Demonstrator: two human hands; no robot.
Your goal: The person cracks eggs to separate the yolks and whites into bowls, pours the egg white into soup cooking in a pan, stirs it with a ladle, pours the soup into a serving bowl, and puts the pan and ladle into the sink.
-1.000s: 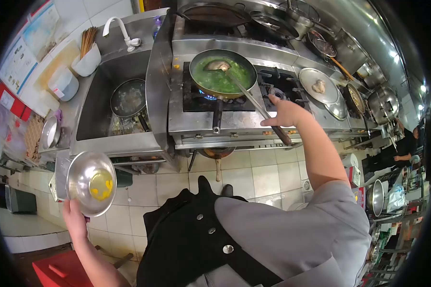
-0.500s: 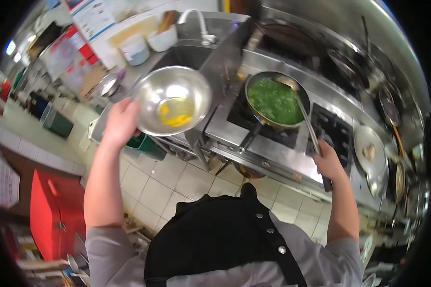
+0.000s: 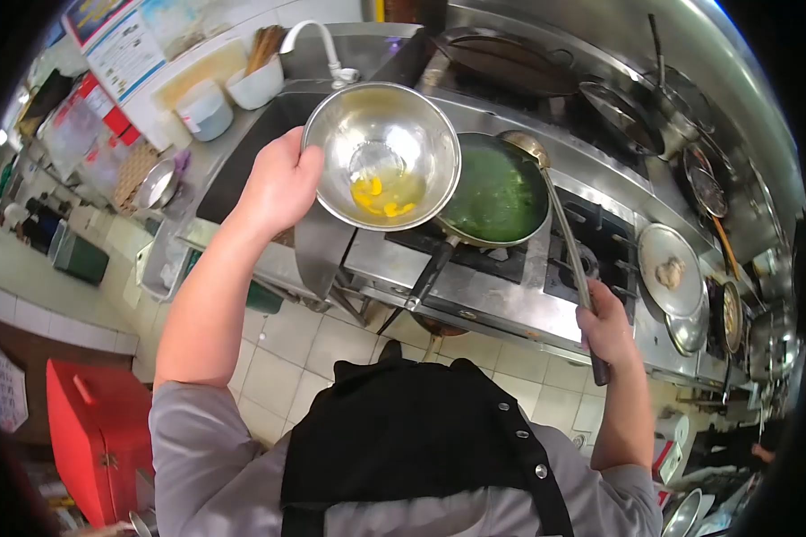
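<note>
My left hand [image 3: 282, 183] grips the rim of a steel bowl [image 3: 430, 152], which holds yellow egg yolk and clear liquid. The bowl is up in front of the pan's left edge and hides part of it. Green liquid with leafy bits fills the dark pan [image 3: 497, 192] on the stove. My right hand [image 3: 607, 324] is closed around the handle of a long ladle [image 3: 568, 234]. The ladle's head rests at the pan's upper right rim.
A sink [image 3: 233, 170] with a white faucet [image 3: 318, 40] lies at the left. Right of the burner [image 3: 600, 246] is a round metal lid [image 3: 667, 268]. A large wok [image 3: 510, 64] sits behind. A red box [image 3: 103, 438] stands at lower left.
My left hand has brought the bowl from the far left to beside the pan. My right hand has taken hold of the ladle, whose head has moved from mid-pan to the rim.
</note>
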